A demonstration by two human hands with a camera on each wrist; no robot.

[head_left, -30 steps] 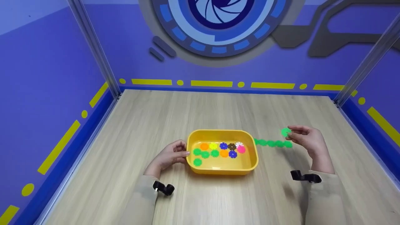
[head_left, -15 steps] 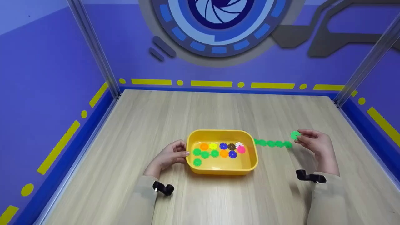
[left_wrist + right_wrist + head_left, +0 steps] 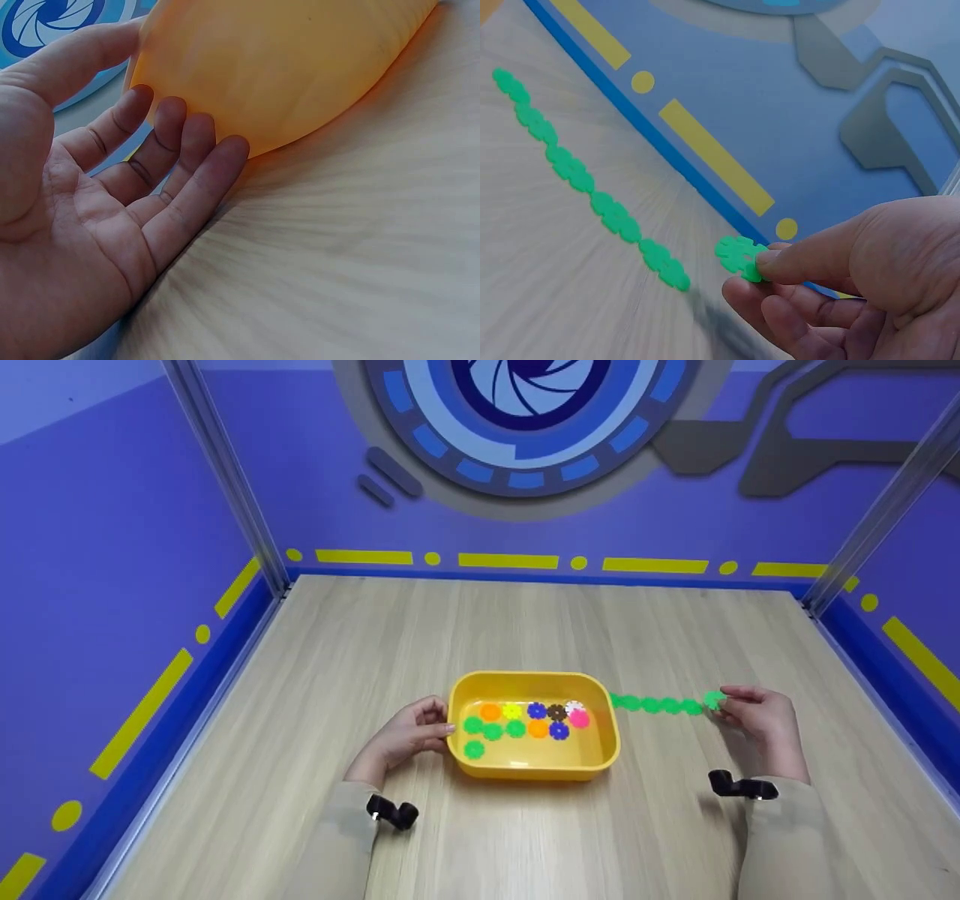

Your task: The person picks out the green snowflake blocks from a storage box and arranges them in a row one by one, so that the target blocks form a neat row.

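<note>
My right hand [image 3: 761, 721] pinches a green notched plastic disc [image 3: 739, 256] between thumb and fingers. The disc hovers just past the near right end of a row of green discs [image 3: 615, 215] on the table, a small gap apart in the right wrist view. With thumb at the rim and fingers against the outer wall, my left hand [image 3: 405, 733] grips the left end of a yellow bin [image 3: 536, 772]. Inside the bin lie several notched discs: green discs [image 3: 492, 731], orange, yellow, blue, brown, white and a pink disc [image 3: 579, 718]. The row's left end meets the bin's right side in the head view.
The wooden table [image 3: 375, 637] is bounded by a blue back wall [image 3: 510, 532] and side walls with metal corner posts [image 3: 225, 472]. Black wrist mounts [image 3: 742, 786] sit on both sleeves.
My right hand has moved right, then lowered the green disc toward the right end of the row. The left hand and the bin have stayed in place.
</note>
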